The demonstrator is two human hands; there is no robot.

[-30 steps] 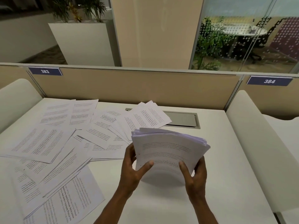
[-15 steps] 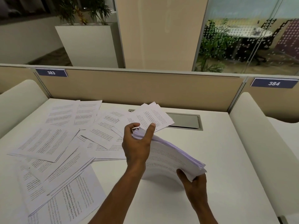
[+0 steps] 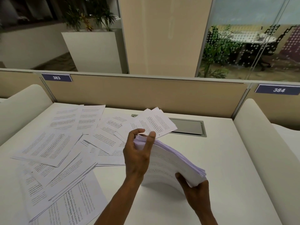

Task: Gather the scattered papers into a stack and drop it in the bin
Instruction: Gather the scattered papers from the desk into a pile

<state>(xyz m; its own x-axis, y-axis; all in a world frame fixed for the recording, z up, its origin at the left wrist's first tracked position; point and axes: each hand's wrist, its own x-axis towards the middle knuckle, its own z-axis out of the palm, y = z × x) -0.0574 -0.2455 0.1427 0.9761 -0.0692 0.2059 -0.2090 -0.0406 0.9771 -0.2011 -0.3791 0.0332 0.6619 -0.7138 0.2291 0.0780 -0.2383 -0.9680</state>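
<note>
A thick stack of printed papers (image 3: 172, 161) is held tilted above the white desk (image 3: 227, 159), its lower edge resting on the desk. My left hand (image 3: 138, 153) grips the stack's upper far corner, thumb and fingers pinching it. My right hand (image 3: 196, 190) holds the lower near corner from below. Several loose printed sheets (image 3: 53, 148) lie scattered and overlapping across the left half of the desk, and a few more sheets (image 3: 154, 122) lie fanned just behind my left hand. No bin is in view.
A grey cable hatch (image 3: 188, 127) is set into the desk at the back, partly under the fanned sheets. Beige partition panels (image 3: 146, 93) with number tags 383 and 384 close the back. Cream curved dividers (image 3: 256, 132) flank both sides of the desk.
My left hand moved from the stack's near left edge up to its far top corner. The stack tipped from facing me to slanting down toward the right. My right hand kept its hold.
</note>
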